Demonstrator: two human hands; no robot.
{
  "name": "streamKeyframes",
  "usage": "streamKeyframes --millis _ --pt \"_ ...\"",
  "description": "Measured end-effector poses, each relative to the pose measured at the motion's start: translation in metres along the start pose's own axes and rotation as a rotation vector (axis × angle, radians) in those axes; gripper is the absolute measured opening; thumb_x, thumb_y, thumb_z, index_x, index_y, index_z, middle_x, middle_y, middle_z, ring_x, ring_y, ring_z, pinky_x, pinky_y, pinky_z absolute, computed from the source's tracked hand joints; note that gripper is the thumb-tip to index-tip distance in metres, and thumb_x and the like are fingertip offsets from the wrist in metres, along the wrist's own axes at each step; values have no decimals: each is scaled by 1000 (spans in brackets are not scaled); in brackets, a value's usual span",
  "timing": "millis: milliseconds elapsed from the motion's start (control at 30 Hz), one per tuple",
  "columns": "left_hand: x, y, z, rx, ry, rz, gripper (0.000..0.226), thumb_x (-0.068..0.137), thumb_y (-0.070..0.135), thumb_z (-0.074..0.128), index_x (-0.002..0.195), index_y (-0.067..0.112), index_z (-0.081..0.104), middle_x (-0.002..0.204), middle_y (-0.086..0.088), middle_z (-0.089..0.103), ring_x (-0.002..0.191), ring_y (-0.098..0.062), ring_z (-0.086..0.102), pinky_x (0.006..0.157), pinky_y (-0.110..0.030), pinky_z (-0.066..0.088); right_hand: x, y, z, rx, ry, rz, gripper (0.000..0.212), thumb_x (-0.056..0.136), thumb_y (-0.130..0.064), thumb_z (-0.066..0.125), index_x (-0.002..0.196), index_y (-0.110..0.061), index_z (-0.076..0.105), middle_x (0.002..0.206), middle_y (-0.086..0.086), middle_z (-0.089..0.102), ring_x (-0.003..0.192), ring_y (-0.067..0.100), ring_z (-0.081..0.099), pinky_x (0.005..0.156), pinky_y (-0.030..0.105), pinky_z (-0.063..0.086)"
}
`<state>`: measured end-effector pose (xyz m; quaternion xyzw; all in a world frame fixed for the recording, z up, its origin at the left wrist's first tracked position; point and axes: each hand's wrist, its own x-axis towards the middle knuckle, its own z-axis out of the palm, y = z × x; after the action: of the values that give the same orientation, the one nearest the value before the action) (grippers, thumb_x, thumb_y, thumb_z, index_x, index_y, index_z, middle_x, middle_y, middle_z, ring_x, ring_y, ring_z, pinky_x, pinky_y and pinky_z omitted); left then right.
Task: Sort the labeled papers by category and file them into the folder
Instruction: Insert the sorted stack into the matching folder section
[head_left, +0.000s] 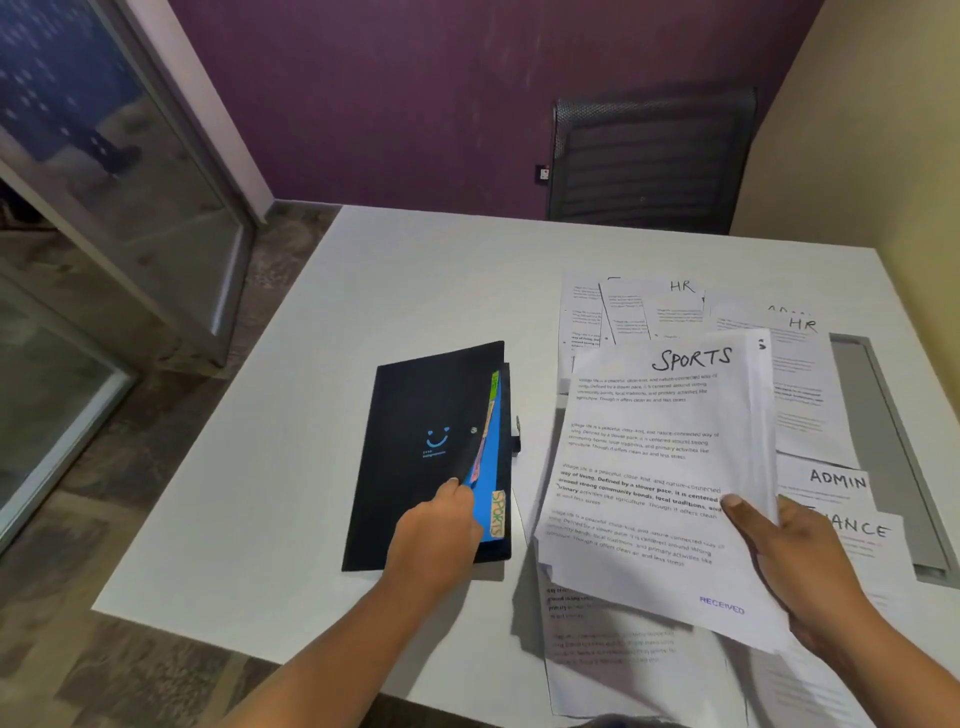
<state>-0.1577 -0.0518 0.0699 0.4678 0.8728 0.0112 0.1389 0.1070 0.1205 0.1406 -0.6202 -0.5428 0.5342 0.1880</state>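
A flat black plastic folder (415, 467) with a small blue smiley on its cover lies on the white table (415, 270). The person's left hand (441, 530) pinches the cover's right edge near the folder's lower corner, thumb on top and fingers tucked beneath, so the cover stands slightly lifted off a blue inner divider (491, 441). Coloured index tabs run down that divider's edge. The lowest, a pale tab lettered SPORTS (497, 514), sits just beside the left hand's fingers.

To the right of the folder, the right hand (800, 561) grips a thick stack of white printed sheets (649, 467) headed SPORTS, with the thumb pressed on the top sheet. The stack is held above the table. Further right of the folder and past the stack, loose HR sheets (675, 301), an ADMIN sheet (836, 480) and a partly hidden sheet ending in ANCE (867, 530) lie spread on the table. Beyond the folder, at the table's far side, stands a black mesh-backed chair (654, 156).
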Motion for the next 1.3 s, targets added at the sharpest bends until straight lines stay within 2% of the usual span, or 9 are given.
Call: streamKeyframes --millis 100,167,333,433,567,700,900,1033,1300 --pt "-8 3 -2 -154 61 -10 21 96 27 52 111 13 55 120 -1 64 66 -19 53 50 -23 40 -1 -22 10 -55 -26 -106 10 92 -14 64 95 -10 74 87 8 77 79 30 74 82 48 58" --pt "-11 4 -2 -233 114 -23 11 94 22 58 98 13 53 102 -3 67 55 -19 49 45 -26 39 -1 -36 18 -102 -45 -186 10 91 -14 65 85 -11 73 80 7 77 73 28 73 71 41 57" --pt "-18 11 -9 -421 46 -95 17 97 30 48 88 21 37 90 1 65 63 -18 59 46 -26 43 -1 -66 42 -241 -104 -381 25 91 -20 63 67 -17 66 45 -13 61 39 4 55 43 19 38" --pt "-19 12 -4 -513 18 -133 17 98 33 45 84 27 36 83 7 64 65 -15 68 53 -34 57 2 -75 54 -393 -87 -483 35 91 -19 60 60 -5 56 43 0 52 36 9 40 46 24 33" --pt "-19 11 1 -589 -17 -160 14 100 37 49 93 27 42 89 14 60 71 -9 70 51 -21 56 5 -82 63 -523 -42 -550 33 91 -14 58 59 -7 57 47 7 54 46 21 47 49 30 37" --pt "-21 10 6 -629 25 -189 9 100 33 49 96 30 42 92 14 64 67 -8 70 54 -27 60 7 -88 71 -548 -3 -526 39 90 -14 60 54 -7 46 45 3 46 45 19 43 46 26 31" --pt "-27 20 -11 -619 165 -180 12 101 32 47 97 23 40 90 11 53 67 -4 59 49 -10 49 2 -89 74 -571 15 -536 37 88 -14 61 56 -1 49 46 5 47 46 21 45 47 26 31" --pt "-28 23 -17 -681 131 -191 22 97 42 52 103 25 40 97 20 49 67 2 58 49 -1 44 0 -90 77 -566 21 -527 42 89 -14 62 52 -8 42 43 1 41 44 19 40 46 26 28" --pt "-28 27 -18 -676 107 -190 24 96 44 52 107 26 41 118 14 55 74 -4 60 58 -4 50 7 -92 92 -565 -62 -539 45 95 -21 58 52 -12 47 43 -3 44 44 16 42 45 26 28"
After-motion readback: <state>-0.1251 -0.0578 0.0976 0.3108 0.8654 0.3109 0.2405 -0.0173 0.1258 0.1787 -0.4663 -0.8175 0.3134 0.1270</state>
